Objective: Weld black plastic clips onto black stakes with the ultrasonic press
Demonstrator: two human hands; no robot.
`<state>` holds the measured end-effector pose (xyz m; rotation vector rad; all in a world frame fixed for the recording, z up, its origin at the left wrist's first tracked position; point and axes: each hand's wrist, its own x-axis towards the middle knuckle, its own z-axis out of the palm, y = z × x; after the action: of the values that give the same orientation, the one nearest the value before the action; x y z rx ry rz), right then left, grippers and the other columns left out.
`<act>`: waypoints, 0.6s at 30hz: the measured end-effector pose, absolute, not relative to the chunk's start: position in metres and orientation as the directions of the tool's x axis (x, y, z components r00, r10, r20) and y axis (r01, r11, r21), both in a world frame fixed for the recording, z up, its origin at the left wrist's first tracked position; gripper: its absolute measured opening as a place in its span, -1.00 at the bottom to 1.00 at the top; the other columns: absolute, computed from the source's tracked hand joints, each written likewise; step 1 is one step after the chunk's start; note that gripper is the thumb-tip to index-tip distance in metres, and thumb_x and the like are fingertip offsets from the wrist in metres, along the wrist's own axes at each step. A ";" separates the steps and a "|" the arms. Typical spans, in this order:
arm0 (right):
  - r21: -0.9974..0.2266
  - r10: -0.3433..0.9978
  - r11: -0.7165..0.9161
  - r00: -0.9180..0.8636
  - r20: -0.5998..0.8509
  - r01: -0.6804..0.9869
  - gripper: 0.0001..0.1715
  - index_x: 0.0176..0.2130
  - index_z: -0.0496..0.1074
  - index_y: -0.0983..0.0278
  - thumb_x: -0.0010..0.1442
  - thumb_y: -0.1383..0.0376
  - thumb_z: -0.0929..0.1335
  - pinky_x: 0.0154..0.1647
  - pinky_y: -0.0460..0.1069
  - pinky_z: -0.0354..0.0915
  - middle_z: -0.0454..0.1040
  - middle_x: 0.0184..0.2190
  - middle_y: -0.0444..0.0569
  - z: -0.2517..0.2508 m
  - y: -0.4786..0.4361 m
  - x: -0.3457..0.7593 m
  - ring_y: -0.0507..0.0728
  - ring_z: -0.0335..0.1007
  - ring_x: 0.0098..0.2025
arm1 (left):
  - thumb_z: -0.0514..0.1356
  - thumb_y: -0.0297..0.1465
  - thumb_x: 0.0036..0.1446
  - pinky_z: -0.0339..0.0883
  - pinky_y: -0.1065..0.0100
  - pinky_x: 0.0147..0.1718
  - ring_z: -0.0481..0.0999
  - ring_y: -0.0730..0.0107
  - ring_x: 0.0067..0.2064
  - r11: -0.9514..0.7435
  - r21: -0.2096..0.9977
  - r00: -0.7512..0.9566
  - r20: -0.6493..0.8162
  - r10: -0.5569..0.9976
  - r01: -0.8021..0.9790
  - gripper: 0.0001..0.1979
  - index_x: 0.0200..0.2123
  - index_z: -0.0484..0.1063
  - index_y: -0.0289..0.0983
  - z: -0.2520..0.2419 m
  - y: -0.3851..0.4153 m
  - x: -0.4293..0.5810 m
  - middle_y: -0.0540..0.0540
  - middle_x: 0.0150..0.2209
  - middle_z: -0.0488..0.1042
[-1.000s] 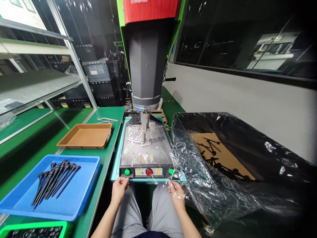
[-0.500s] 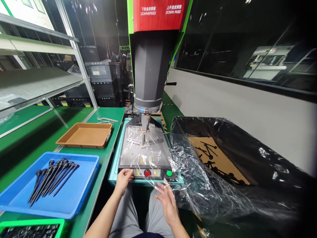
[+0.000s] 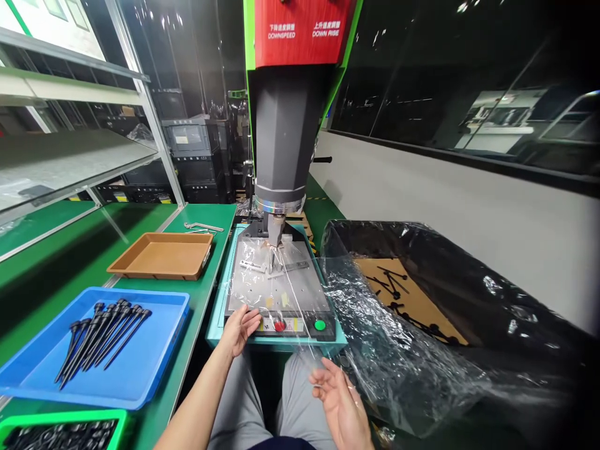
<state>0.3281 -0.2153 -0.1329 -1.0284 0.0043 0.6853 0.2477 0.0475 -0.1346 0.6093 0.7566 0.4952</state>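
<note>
My left hand (image 3: 240, 330) is at the front left corner of the press base (image 3: 309, 342), near the red button (image 3: 279, 325), its fingers apart and nothing visible in them. Lower and to the right, my right hand (image 3: 342, 399) is raised with loosely bent, parted fingers near the edge of a clear plastic film (image 3: 300, 294). Whether its fingertips touch the film is hard to see. The film lies across the metal plate (image 3: 253, 297) and runs to the right. A metal press tip (image 3: 275, 230) stands above the plate's fixture. The green button (image 3: 319, 325) shows at the right.
On the green bench at left are a blue tray (image 3: 135, 381) with several black long-stemmed parts (image 3: 100, 337), a brown tray (image 3: 157, 265), a green bin (image 3: 122, 425) of small black parts and a wrench (image 3: 204, 226). A black-lined box (image 3: 375, 234) at right holds cardboard and similar parts.
My left hand has gone from closed fingers to parted ones at the base's corner. My right hand has moved right and toward me, and the film over the plate has shifted.
</note>
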 end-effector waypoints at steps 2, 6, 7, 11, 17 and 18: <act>-0.788 0.507 0.338 0.805 -0.308 -0.514 -0.41 -0.14 0.47 0.23 -0.01 -0.12 0.45 -0.43 0.02 0.32 0.51 -0.40 0.00 -0.127 -0.218 0.327 0.20 0.43 -0.34 | 0.33 -0.18 0.03 0.51 0.27 -0.15 0.62 0.18 -0.17 0.718 0.664 0.595 -0.497 0.632 -0.210 -0.63 -0.27 0.31 -0.30 -0.134 0.045 0.251 -0.35 -0.12 0.54; -0.793 0.494 0.338 0.812 -0.310 -0.508 -0.44 -0.17 0.48 0.20 -0.04 -0.11 0.46 -0.45 0.00 0.29 0.47 -0.47 -0.03 -0.115 -0.227 0.324 0.17 0.39 -0.39 | 0.31 -0.09 0.01 0.55 0.23 -0.26 0.63 0.13 -0.20 0.806 0.578 0.639 -0.575 0.511 -0.124 -0.57 -0.33 0.23 -0.28 -0.130 0.035 0.253 -0.37 -0.15 0.53; -0.794 0.495 0.332 0.810 -0.314 -0.510 -0.44 -0.18 0.49 0.20 -0.05 -0.10 0.47 -0.46 0.00 0.29 0.46 -0.49 -0.04 -0.112 -0.230 0.323 0.16 0.38 -0.41 | 0.31 -0.10 0.02 0.56 0.22 -0.28 0.62 0.11 -0.19 0.824 0.551 0.660 -0.572 0.486 -0.130 -0.57 -0.32 0.23 -0.28 -0.129 0.033 0.254 -0.38 -0.14 0.53; -0.806 0.491 0.274 0.797 -0.352 -0.524 -0.41 -0.17 0.49 0.20 -0.12 -0.07 0.52 -0.53 -0.01 0.25 0.39 -0.57 -0.09 -0.109 -0.243 0.319 0.14 0.33 -0.49 | 0.31 -0.36 0.08 0.56 0.36 -0.25 0.61 0.23 -0.17 0.758 0.522 0.578 -0.502 0.644 -0.391 -0.77 -0.27 0.33 -0.31 -0.128 0.038 0.258 -0.27 -0.15 0.53; -0.773 0.417 0.147 0.747 -0.518 -0.618 -0.32 -0.16 0.45 0.21 -0.25 -0.02 0.56 -0.61 -0.04 0.22 0.45 -0.57 -0.07 -0.146 -0.272 0.319 0.15 0.38 -0.54 | 0.23 -0.58 0.07 0.51 0.52 -0.18 0.61 0.48 -0.24 0.570 0.576 0.331 -0.473 0.817 -0.586 -0.90 -0.32 0.40 -0.31 -0.138 0.057 0.230 -0.10 -0.26 0.55; -0.760 0.398 0.129 0.735 -0.549 -0.637 -0.31 -0.17 0.44 0.21 -0.28 -0.01 0.57 -0.61 -0.04 0.23 0.47 -0.55 -0.05 -0.155 -0.278 0.320 0.15 0.39 -0.53 | 0.22 -0.60 0.06 0.52 0.51 -0.20 0.61 0.47 -0.25 0.560 0.578 0.309 -0.479 0.822 -0.593 -0.88 -0.32 0.40 -0.30 -0.141 0.055 0.220 -0.08 -0.29 0.55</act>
<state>0.3198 -0.2780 -0.1553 -1.2286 0.2332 0.7619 0.2203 0.0554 -0.1406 0.3194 0.8255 0.9562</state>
